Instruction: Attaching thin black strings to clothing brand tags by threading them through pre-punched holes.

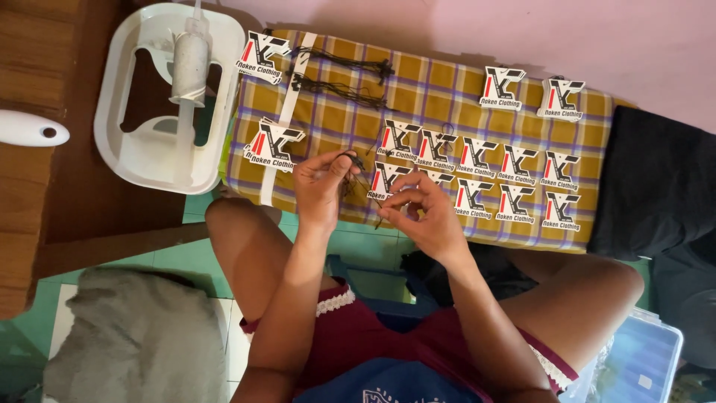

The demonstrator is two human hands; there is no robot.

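Note:
My left hand [322, 185] pinches the upper end of a thin black string [358, 166] above the near edge of a yellow checked cloth [440, 89]. My right hand [425, 213] pinches the string's lower end just to the right. Several white die-cut hang tags [514, 183] with red and black marks lie in two rows on the cloth beyond my right hand. Two small stacks of tags [272, 143] lie at the cloth's left side. Two bundles of black strings [343, 78] lie near the cloth's far edge.
A white plastic stand [134, 149] with a bottle-like tool [190, 63] sits left of the cloth. Black fabric [656, 179] lies at the right, grey cloth [134, 343] at the lower left, a clear plastic box [641, 358] at the lower right. My bare knees flank my arms.

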